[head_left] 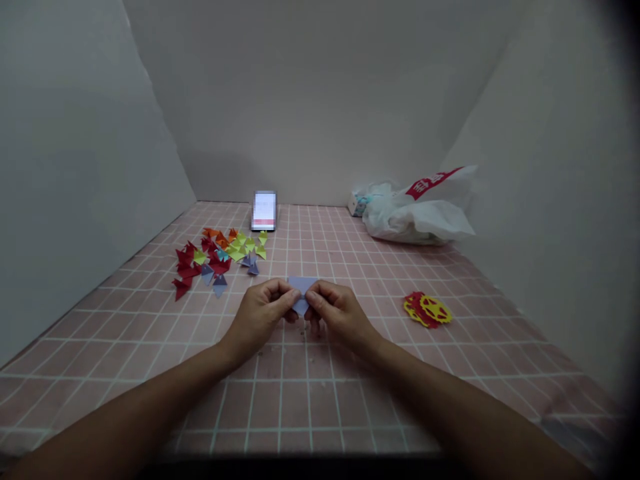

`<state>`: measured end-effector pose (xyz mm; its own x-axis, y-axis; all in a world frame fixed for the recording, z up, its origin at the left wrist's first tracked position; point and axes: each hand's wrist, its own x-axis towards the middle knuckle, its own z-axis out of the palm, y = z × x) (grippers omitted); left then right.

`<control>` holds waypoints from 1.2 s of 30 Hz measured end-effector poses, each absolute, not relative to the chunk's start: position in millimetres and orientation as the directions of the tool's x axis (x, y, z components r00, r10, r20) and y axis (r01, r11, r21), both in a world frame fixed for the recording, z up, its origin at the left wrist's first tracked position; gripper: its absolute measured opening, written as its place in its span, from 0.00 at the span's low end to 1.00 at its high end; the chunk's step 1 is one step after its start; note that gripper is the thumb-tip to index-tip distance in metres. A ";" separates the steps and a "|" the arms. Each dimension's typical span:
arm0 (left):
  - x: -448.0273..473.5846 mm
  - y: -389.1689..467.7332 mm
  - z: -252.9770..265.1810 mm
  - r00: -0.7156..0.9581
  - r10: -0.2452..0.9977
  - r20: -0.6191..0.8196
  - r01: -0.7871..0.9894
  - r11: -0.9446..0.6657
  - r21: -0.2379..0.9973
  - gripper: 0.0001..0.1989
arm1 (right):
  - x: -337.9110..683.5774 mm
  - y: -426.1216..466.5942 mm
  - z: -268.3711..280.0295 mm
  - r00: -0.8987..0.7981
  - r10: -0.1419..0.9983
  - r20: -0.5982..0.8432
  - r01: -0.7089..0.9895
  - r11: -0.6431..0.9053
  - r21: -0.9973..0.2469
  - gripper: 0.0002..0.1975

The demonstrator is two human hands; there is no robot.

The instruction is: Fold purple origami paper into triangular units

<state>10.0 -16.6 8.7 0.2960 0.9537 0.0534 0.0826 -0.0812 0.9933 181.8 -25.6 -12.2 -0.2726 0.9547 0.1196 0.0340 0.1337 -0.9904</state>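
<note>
Between my two hands is a small folded piece of lavender paper point(303, 285), held above the middle of the table. My left hand point(267, 305) pinches its left side with thumb and fingers. On the other side, my right hand point(336, 308) grips it the same way, the two thumbs almost meeting on its face. The paper has a straight top edge and narrows to a point below the thumbs. My fingers hide its sides and most of its back. Beyond my left hand lies a cluster of small folded paper pieces point(220, 265) in red, orange, yellow, blue and lavender.
A phone point(264, 211) with a lit, blurred screen stands at the back. A white plastic bag point(415, 217) lies at the back right, beside a small box point(357, 204). Yellow and red star-cut discs point(434, 310) sit on the right. Pale walls enclose the pink checked tablecloth point(280, 413).
</note>
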 end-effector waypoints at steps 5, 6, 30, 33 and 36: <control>7.7 -10.9 4.4 0.333 0.943 -0.007 -0.008 0.011 1.000 0.15 | 182.0 -24.8 -9.3 -0.227 0.963 0.142 0.057 0.159 -0.986 0.17; 7.3 -10.0 3.7 0.336 0.942 -0.014 -0.023 0.023 0.999 0.16 | 181.9 -24.6 -9.3 -0.218 0.965 0.148 0.060 0.164 -0.985 0.16; 6.1 -8.6 5.7 0.421 0.905 -0.059 -0.003 0.067 0.998 0.15 | 185.9 -22.4 -7.6 -0.278 0.949 0.150 0.079 0.178 -0.981 0.16; 5.9 -7.9 4.5 0.426 0.902 -0.066 0.007 0.070 0.998 0.14 | 185.1 -22.4 -8.5 -0.285 0.951 0.119 0.096 0.152 -0.984 0.16; 5.7 -7.2 3.0 0.387 0.919 -0.076 -0.020 0.091 0.996 0.13 | 184.1 -20.3 -13.1 -0.291 0.949 0.123 0.050 0.144 -0.988 0.15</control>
<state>5.7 -7.2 3.0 0.3867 0.9191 -0.0759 -0.0204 0.0909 0.9957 184.1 -20.3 -13.1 -0.2909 0.9487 0.1234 0.0502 0.1440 -0.9883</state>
